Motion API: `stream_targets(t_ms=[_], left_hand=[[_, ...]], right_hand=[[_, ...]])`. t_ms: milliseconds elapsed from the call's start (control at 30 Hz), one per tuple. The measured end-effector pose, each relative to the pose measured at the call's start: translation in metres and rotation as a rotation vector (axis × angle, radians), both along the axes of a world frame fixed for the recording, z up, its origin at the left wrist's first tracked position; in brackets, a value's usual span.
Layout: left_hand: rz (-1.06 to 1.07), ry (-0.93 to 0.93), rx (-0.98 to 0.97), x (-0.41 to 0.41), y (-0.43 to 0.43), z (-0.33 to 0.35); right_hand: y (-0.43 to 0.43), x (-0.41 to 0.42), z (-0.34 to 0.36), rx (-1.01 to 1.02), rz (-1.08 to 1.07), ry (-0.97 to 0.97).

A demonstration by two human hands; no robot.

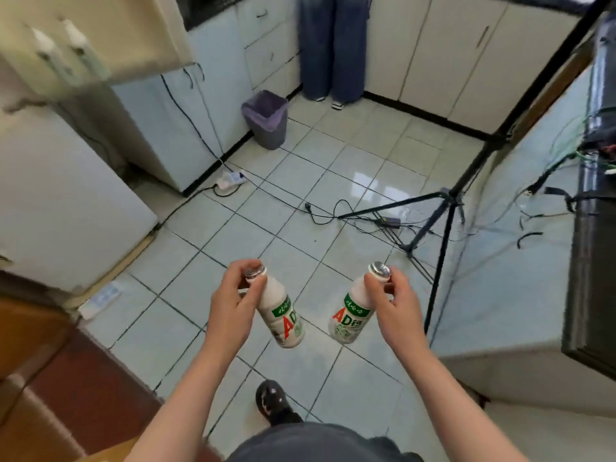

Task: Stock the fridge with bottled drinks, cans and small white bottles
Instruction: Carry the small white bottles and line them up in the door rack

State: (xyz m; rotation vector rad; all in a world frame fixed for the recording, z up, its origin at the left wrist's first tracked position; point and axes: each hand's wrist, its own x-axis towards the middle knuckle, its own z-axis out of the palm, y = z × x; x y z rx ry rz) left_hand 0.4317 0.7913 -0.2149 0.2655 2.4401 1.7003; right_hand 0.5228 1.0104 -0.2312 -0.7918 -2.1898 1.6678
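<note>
Midway over the tiled floor (300,181), left hand (233,295) and right hand (396,298) each pinch a small white bottle (283,315), second bottle (350,315), at the neck only; judged risk: the hanging bodies swing and slip free

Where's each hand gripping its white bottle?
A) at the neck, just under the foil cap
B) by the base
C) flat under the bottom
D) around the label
A: the left hand and right hand each pinch the neck below the foil cap, so the left bottle and right bottle hang down, tilted.
</note>
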Motion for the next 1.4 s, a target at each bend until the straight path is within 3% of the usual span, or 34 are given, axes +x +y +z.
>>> stream_targets(t_ms=[233, 567, 900, 1067, 1400], left_hand=[[0.26, 0.038, 0.044, -0.079, -0.117, 0.011], [0.57, -0.021, 0.124, -0.167, -0.179, -0.01], [0.637, 0.011, 0.036, -0.378, -0.211, 0.013], [0.721, 0.122, 0.049, -0.47, -0.211, 0.037], [0.803, 0.233, 0.161, -0.572, -0.262, 0.058]], right_hand=[[-0.094, -0.113, 0.019, 0.036, 0.182, 0.071], [-0.161, -0.27, 0.01, 0.043, 0.405, 0.064], [-0.203, -0.508, 0.023, -0.037, 0.518, 0.136], [-0.213, -0.611, 0.047, -0.021, 0.567, 0.198], [-0.277, -0.732, 0.071, 0.013, 0.579, 0.266]])
